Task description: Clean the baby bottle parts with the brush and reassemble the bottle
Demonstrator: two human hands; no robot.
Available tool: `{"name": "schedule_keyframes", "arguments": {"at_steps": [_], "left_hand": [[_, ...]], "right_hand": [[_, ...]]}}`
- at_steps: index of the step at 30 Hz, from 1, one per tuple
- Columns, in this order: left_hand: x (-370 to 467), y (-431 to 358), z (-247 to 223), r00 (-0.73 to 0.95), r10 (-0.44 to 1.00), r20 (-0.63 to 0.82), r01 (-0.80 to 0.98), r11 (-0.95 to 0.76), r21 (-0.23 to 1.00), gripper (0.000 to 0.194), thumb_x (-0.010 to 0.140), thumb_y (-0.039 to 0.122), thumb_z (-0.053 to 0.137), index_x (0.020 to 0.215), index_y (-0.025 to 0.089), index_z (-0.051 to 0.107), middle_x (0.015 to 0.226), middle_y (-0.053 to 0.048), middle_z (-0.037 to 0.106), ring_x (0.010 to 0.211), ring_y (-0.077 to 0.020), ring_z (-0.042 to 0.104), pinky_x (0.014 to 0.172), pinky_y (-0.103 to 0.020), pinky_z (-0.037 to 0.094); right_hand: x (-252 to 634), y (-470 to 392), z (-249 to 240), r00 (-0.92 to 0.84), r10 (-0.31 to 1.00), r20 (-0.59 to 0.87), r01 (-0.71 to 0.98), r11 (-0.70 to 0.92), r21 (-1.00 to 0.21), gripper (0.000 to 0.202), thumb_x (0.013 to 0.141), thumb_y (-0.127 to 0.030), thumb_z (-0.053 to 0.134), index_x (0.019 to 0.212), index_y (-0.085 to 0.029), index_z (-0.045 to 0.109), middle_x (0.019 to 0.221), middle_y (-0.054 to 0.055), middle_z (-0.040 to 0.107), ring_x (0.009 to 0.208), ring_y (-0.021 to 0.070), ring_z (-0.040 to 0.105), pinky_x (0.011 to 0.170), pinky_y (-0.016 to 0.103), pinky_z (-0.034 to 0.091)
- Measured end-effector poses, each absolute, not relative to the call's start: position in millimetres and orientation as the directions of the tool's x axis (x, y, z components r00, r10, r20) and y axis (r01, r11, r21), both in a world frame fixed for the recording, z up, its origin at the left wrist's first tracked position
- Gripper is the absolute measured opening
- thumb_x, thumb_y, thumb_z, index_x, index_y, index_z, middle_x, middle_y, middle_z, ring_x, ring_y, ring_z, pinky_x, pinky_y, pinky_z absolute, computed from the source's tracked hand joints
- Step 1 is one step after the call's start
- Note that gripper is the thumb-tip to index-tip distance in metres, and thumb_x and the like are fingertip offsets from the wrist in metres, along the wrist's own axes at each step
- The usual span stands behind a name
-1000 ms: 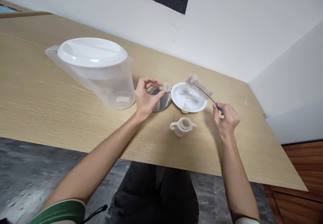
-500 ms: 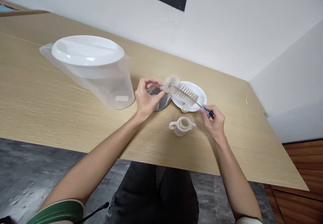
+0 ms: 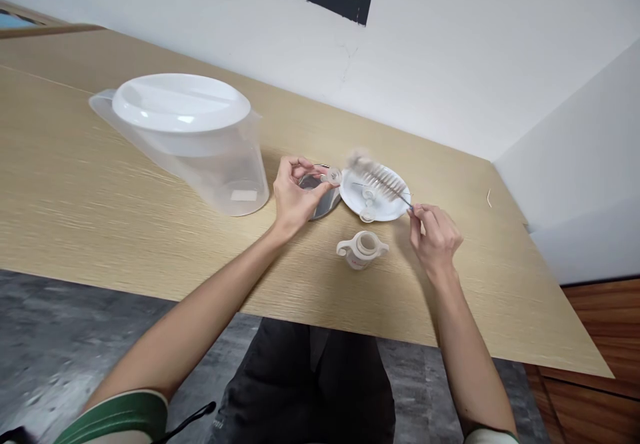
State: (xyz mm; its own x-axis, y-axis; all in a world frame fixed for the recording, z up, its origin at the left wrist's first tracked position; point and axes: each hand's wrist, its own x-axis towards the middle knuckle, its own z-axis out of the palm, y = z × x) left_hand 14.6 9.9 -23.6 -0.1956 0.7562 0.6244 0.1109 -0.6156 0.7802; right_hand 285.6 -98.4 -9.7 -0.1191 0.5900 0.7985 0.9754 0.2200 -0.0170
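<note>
Between the thumb and fingers of my left hand [image 3: 299, 194] is a small translucent round bottle part [image 3: 333, 177], its open ring facing right. My right hand [image 3: 434, 236] is closed around the handle of a bottle brush [image 3: 381, 177]. The brush's white bristles point left over a white plate [image 3: 383, 212], and its tip is blurred. Small clear parts [image 3: 367, 214] lie on the plate below the bristles. A two-handled baby bottle [image 3: 362, 252] stands upright and uncapped on the table, nearer to me, between my hands.
A large translucent pitcher [image 3: 215, 171] with a white lid stands to the left. A shiny round metal dish [image 3: 327, 205] lies under my left hand. Far right on the table [image 3: 475, 264] is a thin pale strip [image 3: 489, 198]. A white wall rises behind.
The brush has come away from the small part in my left hand, moving right with my right hand. The left hand's hold looks unchanged.
</note>
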Motion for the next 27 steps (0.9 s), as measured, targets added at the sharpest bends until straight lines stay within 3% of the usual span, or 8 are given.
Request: {"name": "schedule_keyframes", "arguments": {"at_steps": [5,8,13,17,21,23,27], "left_hand": [[13.9,12.1,-21.3,-0.234,0.732,0.640,0.115,-0.633,0.766,0.061,0.065,0.038,0.091,0.101,0.025,0.043,0.091,0.001,0.068,0.086,-0.0183,0.073,0.085,-0.038,0.059],[13.8,13.2,-22.0,-0.237,0.725,0.647,0.113,-0.641,0.759,0.063,0.064,0.039,0.092,0.101,0.024,0.044,0.092,0.001,0.067,0.085,-0.0180,0.073,0.082,-0.037,0.060],[13.8,13.2,-23.6,-0.243,0.742,0.624,0.139,-0.610,0.780,0.064,0.062,0.041,0.093,0.100,0.025,0.043,0.090,0.001,0.068,0.085,-0.0187,0.073,0.083,-0.037,0.060],[11.7,13.5,-24.0,-0.230,0.739,0.634,0.145,-0.618,0.773,0.059,0.066,0.040,0.090,0.099,0.025,0.044,0.089,0.000,0.071,0.085,-0.0185,0.073,0.084,-0.037,0.060],[8.9,12.2,-19.0,-0.243,0.713,0.658,0.124,-0.650,0.750,0.054,0.069,0.036,0.089,0.099,0.027,0.045,0.090,0.000,0.071,0.085,-0.0196,0.074,0.083,-0.039,0.060],[8.4,11.1,-15.9,-0.244,0.702,0.669,0.130,-0.660,0.740,0.052,0.070,0.032,0.089,0.099,0.028,0.046,0.090,0.001,0.071,0.085,-0.0196,0.073,0.084,-0.040,0.059],[7.9,12.5,-15.7,-0.247,0.666,0.704,0.142,-0.694,0.706,0.053,0.068,0.028,0.091,0.102,0.027,0.050,0.094,0.000,0.070,0.089,-0.0192,0.071,0.085,-0.039,0.057]], "right_hand": [[294.7,-93.4,-13.4,0.145,0.507,0.850,0.932,0.220,-0.290,0.017,0.097,-0.037,0.061,0.093,-0.020,0.065,0.091,0.007,0.075,0.070,0.0160,0.066,0.060,0.029,0.048],[292.3,-92.2,-17.9,0.204,0.533,0.821,0.876,0.276,-0.397,0.022,0.095,-0.041,0.064,0.096,-0.019,0.064,0.091,0.007,0.073,0.066,0.0147,0.064,0.057,0.028,0.048],[278.5,-93.2,-23.3,0.068,0.626,0.777,0.843,0.381,-0.380,0.020,0.095,-0.040,0.064,0.098,-0.020,0.064,0.091,0.007,0.074,0.069,0.0160,0.067,0.059,0.030,0.052],[273.4,-93.5,-21.8,-0.099,0.628,0.772,0.843,0.465,-0.270,0.011,0.097,-0.031,0.062,0.097,-0.021,0.066,0.091,0.007,0.076,0.076,0.0163,0.070,0.063,0.028,0.053],[283.1,-91.9,-20.2,-0.142,0.672,0.727,0.932,0.338,-0.130,0.016,0.100,-0.029,0.057,0.091,-0.021,0.067,0.091,0.006,0.077,0.080,0.0164,0.071,0.070,0.028,0.050],[289.8,-90.4,-20.9,-0.043,0.678,0.734,0.958,0.238,-0.163,0.018,0.100,-0.033,0.057,0.094,-0.021,0.069,0.093,0.007,0.077,0.078,0.0165,0.070,0.069,0.028,0.049],[295.5,-88.6,-21.9,0.253,0.586,0.770,0.904,0.142,-0.404,0.028,0.096,-0.046,0.060,0.098,-0.019,0.068,0.096,0.008,0.077,0.072,0.0171,0.067,0.064,0.029,0.051]]}}
